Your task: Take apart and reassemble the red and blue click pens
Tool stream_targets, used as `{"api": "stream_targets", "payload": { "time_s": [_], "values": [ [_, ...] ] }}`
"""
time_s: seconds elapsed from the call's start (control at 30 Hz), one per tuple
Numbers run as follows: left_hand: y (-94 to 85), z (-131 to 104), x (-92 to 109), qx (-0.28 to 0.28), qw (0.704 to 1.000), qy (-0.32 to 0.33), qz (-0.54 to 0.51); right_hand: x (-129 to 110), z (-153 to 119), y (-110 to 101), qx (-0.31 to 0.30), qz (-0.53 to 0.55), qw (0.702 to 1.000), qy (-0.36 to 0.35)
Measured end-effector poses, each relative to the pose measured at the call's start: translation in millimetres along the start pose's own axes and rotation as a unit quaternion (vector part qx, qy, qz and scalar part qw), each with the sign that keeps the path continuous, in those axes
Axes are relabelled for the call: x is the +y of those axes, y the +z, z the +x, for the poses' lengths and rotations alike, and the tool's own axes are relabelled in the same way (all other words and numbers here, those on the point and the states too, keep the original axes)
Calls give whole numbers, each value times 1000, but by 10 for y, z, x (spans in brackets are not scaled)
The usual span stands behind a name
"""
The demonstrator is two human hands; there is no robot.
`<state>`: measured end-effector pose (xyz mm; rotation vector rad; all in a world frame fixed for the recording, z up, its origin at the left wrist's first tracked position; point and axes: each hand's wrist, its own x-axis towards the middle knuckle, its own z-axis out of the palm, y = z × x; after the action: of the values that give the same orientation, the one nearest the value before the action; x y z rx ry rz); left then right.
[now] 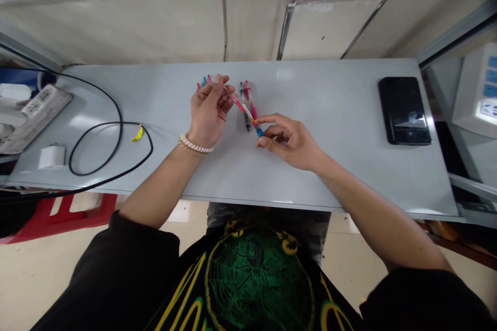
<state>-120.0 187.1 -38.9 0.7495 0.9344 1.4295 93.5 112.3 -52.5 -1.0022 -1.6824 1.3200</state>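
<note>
My left hand (pixel 210 109) pinches the upper end of a slim red and clear pen piece (pixel 235 99), which slants down to the right. At its lower end, my right hand (pixel 289 140) holds a blue-tipped part (pixel 260 132) between thumb and fingers. Whether the two parts are joined is too small to tell. Just behind them on the table lie a black and clear pen (pixel 242 91) and a pink pen (pixel 249 89), side by side. Several more pen ends (pixel 204 81) in pink and blue show beyond my left hand, which hides the rest of them.
A black phone-like device (pixel 405 110) lies on the right of the grey table (pixel 341 114). On the left are a looped black cable (pixel 121 119) with a yellow tag, a white adapter (pixel 52 156) and a power strip (pixel 37 114). A wall stands behind the table.
</note>
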Motion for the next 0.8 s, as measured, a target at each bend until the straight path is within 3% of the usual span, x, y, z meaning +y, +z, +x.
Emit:
{"api": "stream_targets", "payload": {
  "time_s": [0.17,0.3,0.57,0.8],
  "values": [
    [54,-66,-60,-5,997,-73,3,34,16,-4,21,-6,1000,9],
    [79,-109,-98,-1,995,-94,13,32,13,18,28,15,999,15],
    [116,-155,-50,-15,979,-195,-65,-27,13,42,67,34,997,-6],
    [94,-152,-111,-23,974,-214,-74,-92,-15,48,75,56,995,-17]
  ]
}}
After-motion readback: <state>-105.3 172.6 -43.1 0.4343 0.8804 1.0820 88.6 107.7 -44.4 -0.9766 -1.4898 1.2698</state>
